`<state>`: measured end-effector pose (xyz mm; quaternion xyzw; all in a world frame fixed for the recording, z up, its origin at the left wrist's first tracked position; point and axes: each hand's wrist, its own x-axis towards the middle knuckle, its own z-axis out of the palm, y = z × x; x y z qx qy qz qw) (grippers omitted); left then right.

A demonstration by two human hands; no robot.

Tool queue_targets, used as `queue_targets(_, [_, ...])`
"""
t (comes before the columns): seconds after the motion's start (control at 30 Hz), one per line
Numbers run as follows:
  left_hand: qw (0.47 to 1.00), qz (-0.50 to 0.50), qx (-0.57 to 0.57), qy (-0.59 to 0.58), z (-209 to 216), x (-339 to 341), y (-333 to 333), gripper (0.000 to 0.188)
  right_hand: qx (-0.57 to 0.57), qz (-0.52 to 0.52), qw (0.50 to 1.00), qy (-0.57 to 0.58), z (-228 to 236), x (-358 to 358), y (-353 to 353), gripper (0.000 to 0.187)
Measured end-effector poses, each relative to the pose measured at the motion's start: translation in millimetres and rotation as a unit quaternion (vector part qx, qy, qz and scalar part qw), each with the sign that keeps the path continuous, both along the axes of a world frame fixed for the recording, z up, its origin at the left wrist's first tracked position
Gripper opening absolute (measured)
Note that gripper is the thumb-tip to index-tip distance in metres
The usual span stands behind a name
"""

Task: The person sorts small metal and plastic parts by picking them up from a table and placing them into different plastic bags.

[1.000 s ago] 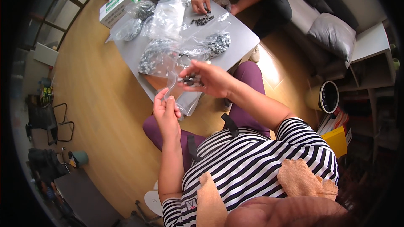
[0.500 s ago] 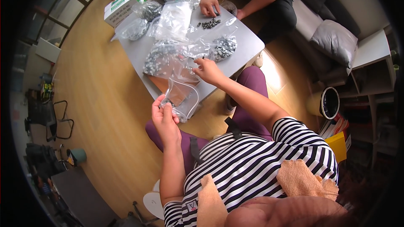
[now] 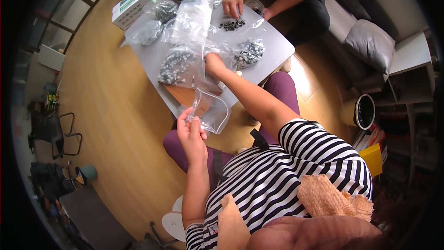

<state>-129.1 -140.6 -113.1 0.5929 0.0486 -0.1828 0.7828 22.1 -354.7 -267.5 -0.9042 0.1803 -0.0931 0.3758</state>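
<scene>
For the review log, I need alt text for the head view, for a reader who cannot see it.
A seated person's left hand holds an empty clear plastic bag by its rim while the right hand reaches to bags of small dark parts on a grey table. Across it, another person's hand rests by a loose pile of parts.

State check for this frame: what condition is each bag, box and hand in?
Small clear bag: open, held up, looks empty.
Left hand: pinching that bag's edge.
Right hand: reaching among the bags on the table.
Large bag of dark parts: lying flat, filled.
White-and-green box: closed.
</scene>
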Motion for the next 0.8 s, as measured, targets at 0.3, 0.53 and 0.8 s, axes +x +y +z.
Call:
queue_targets(0.3, [1.0, 0.0, -0.009, 0.017, -1.6, -0.7, -7.0, 0.027, 0.818, -0.013, 0.567, -0.095, 17.2, -69.8, 8.3, 0.027])
queue_targets(0.53, [1.0, 0.014, -0.016, 0.005, 3.4, -6.4, -6.0, 0.028, 0.886, 0.015, 0.458, -0.073, 34.3, -99.3, -1.4, 0.061])
queue_targets(0.8, [0.999, 0.027, -0.026, 0.006, 3.0, -7.7, -4.2, 0.027, 0.857, 0.058, 0.505, -0.081, 52.9, -115.3, -3.7, 0.072])
